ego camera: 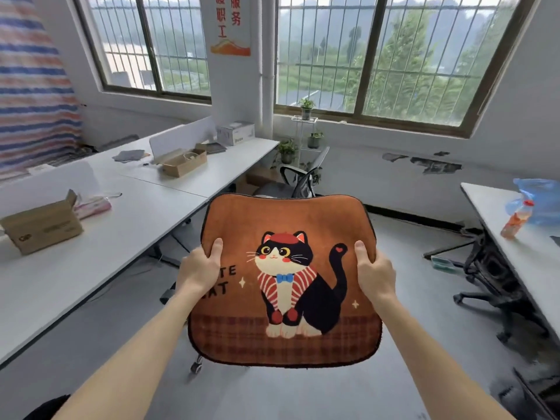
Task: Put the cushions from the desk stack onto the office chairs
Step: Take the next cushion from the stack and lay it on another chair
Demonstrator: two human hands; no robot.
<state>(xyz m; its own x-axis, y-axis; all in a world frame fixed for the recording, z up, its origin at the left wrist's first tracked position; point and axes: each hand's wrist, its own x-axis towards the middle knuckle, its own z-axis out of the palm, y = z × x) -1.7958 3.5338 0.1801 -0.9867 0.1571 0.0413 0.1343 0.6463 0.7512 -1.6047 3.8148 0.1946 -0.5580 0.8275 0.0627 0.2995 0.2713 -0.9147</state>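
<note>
Both hands up front: left hand (pixel 201 265) and right hand (pixel 375 268) each grip a side edge of the orange cat cushion (pixel 285 225), thumbs on top, fingers hidden beneath. Cushion held in the air above the floor, right of the white desk (pixel 100 237). Office chair (pixel 300 177) just beyond its far edge, partly hidden.

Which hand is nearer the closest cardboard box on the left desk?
Left. The left hand grips the cushion's left edge, on the cardboard box's side; the right hand grips the opposite edge.
</note>
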